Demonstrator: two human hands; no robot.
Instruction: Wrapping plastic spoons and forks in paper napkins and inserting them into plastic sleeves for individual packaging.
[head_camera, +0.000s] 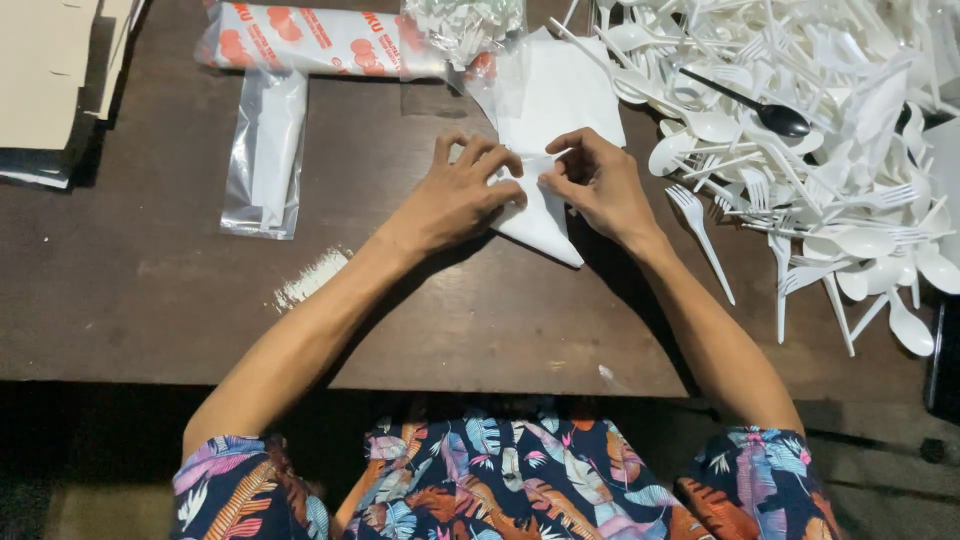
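Both my hands rest on a white paper napkin (548, 100) lying on the dark wooden table (150, 300). My left hand (462, 192) presses the napkin's left part with its fingers curled. My right hand (598, 180) pinches a fold of the same napkin at its middle, and the two hands' fingertips nearly meet. The napkin's lower corner points toward me beneath the hands. A white plastic fork (700, 235) lies just right of my right hand.
A big heap of white plastic spoons and forks (830, 150) fills the right side, with one black spoon (760, 108) on top. Clear plastic sleeves (265, 160) lie at left, a printed packet (320, 40) behind them, cardboard (50, 80) at far left.
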